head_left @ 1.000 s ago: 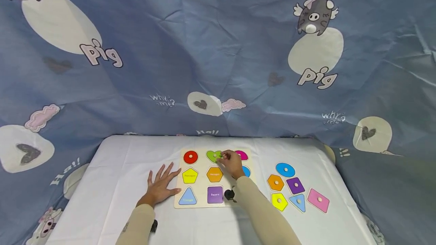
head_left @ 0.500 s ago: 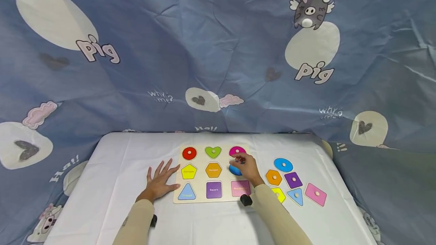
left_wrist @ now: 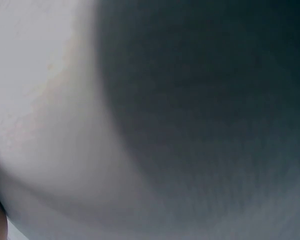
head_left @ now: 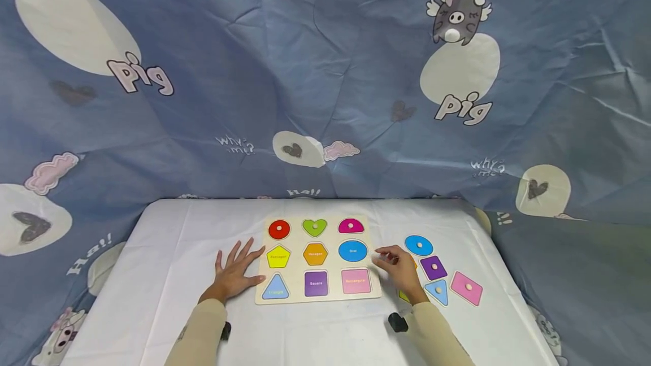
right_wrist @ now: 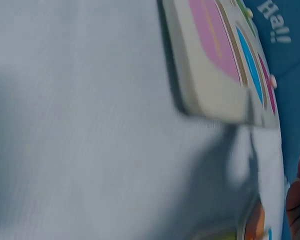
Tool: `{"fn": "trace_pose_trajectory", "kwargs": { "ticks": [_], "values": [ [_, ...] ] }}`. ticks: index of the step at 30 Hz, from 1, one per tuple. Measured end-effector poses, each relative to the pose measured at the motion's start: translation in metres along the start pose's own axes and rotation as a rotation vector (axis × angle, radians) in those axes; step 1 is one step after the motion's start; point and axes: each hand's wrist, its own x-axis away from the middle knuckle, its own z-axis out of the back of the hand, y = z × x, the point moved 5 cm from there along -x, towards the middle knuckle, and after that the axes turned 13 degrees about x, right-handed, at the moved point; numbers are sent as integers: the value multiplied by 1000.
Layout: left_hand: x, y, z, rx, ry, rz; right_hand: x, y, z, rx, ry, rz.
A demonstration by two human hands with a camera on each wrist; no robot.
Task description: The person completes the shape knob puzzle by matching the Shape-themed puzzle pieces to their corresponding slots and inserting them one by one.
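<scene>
A pale wooden shape-puzzle board (head_left: 333, 253) lies on the white table. Its top row holds a red circle (head_left: 279, 234), a green heart (head_left: 314, 231) and a magenta semicircle (head_left: 351, 229), all with knobs. Spread fingers of my left hand (head_left: 231, 277) touch or nearly touch the board's left edge. My right hand (head_left: 400, 273), fingers loosely bent and holding nothing, hovers between the board and the loose pieces. It partly hides an orange hexagon and a yellow pentagon (head_left: 403, 296). In the right wrist view, fingertips (right_wrist: 296, 196) show at the right edge.
Right of my right hand lie a blue oval (head_left: 419, 242), purple square (head_left: 433, 268), light-blue triangle (head_left: 438, 292) and pink rectangle (head_left: 466, 288). A blue pig-print cloth (head_left: 325, 89) hangs behind the table. The left wrist view is blurred.
My right hand has moved right, from the heart across the blue oval recess and off the board towards the loose pieces. The left hand stays by the board's left edge.
</scene>
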Motion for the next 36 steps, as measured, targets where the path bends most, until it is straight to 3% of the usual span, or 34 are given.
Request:
{"fn": "trace_pose_trajectory", "kwargs": {
  "ticks": [6,13,23,36],
  "values": [
    [0,1,0,4,10,-2,13,20,22,-10,29,-11],
    [0,3,0,-1,-2,13,32,37,38,67,41,-57],
    [-1,-1,-2,0,17,13,58,56,42,171,75,-104],
    [-2,-1,-1,-28,1,15,66,63,41,281,96,-129]
  ]
}}
